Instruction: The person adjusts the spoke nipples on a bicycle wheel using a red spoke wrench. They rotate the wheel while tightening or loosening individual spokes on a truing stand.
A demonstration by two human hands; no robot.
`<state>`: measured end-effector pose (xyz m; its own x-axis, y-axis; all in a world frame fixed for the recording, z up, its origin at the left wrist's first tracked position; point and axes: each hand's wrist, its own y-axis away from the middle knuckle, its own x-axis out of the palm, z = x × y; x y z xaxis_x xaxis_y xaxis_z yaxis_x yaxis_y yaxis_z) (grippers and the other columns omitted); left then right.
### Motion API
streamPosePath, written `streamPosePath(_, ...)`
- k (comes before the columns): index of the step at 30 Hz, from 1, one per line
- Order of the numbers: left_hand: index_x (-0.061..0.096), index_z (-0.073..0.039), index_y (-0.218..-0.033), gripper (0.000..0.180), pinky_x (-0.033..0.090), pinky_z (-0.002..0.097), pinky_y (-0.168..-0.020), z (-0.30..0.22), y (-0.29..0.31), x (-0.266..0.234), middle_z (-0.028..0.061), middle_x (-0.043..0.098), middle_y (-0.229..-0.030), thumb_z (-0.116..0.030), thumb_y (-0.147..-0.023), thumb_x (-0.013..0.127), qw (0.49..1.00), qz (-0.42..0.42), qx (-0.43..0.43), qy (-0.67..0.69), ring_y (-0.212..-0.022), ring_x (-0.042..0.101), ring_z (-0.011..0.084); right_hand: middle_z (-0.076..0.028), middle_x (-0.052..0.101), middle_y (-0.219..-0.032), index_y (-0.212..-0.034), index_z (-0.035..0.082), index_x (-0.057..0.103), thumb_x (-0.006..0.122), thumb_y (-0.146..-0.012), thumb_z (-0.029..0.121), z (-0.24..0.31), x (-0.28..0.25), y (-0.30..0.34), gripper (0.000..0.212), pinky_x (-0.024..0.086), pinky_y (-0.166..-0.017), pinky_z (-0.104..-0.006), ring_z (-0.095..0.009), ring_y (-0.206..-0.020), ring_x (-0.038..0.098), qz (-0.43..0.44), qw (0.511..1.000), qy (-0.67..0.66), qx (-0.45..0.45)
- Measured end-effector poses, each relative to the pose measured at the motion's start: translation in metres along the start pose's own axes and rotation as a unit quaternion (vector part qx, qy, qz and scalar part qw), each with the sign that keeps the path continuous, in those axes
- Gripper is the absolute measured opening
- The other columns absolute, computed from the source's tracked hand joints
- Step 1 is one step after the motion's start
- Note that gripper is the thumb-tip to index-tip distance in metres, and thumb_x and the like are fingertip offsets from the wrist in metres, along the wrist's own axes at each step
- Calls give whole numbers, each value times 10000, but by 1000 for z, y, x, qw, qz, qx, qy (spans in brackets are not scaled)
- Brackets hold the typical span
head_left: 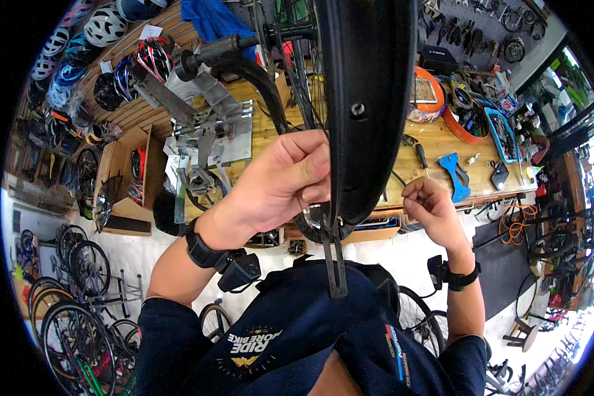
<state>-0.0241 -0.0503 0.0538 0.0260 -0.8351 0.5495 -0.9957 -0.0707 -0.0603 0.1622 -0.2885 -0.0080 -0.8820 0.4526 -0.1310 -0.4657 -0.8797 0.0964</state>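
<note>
My left hand (277, 177) sits curled with its thumb folded against the bent fingers, and those fingertips meet the near left edge of the black wheel rim (369, 86), which rises just to their right; from where I watch, I cannot tell whether they grip it or pinch something behind its edge. Below those fingers, a slotted metal piece (336, 270) hangs under the rim's lower end. My right hand (439, 214) is apart from the rim, to its right, thumb and fingers bent close together; a thin dark rod (398, 178) shows at their tips, though I can't tell whether they hold it. Beyond these right fingers lies a screwdriver (420, 154) on the wooden workbench (439, 142), with a blue tool (452, 173) just to their right and an orange bowl (467, 135) farther off.
</note>
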Motion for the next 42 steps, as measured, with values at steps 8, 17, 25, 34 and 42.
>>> streamPosePath(8,583,-55,-765,271,420,228,-539,-19,-13,28,-1,616,-682,-245,-889,732,935,-118,-22,-334,-585,533,64,30,533,-784,-1015,4,557,589,-918,16,-16,-8,-7,102,405,-617,-189,-31,-700,488,12,1000,17,-7)
streamPosePath(17,661,-44,-737,424,398,246,-551,10,-2,9,-33,577,-638,-421,-930,655,844,-208,-181,-461,-591,502,60,34,522,-798,-1000,10,557,591,-912,20,-37,-16,-19,94,404,-622,-190,-26,-716,475,49,999,-14,-13)
streamPosePath(25,633,-34,-635,457,352,261,-471,-10,-1,39,-39,519,-539,-393,-916,676,770,-218,-144,-582,-508,446,53,28,538,-802,-1008,5,562,592,-910,17,-34,-32,-25,103,413,-633,-195,-36,-723,486,80,996,8,-25)
streamPosePath(34,621,-24,-1029,331,456,224,-585,-169,-23,53,62,634,-858,-340,-985,529,981,23,-6,-191,-668,557,97,18,544,-799,-1018,2,555,589,-924,28,-28,-30,-15,103,418,-612,-200,-35,-701,487,93,995,-23,-28)
streamPosePath(42,564,-88,-689,289,326,160,-363,-183,-52,106,-63,470,-522,-235,-918,663,925,-296,89,-219,-410,407,39,12,561,-811,-1049,3,567,584,-947,88,71,-24,-25,134,432,-615,-206,-46,-698,510,101,977,81,-172)
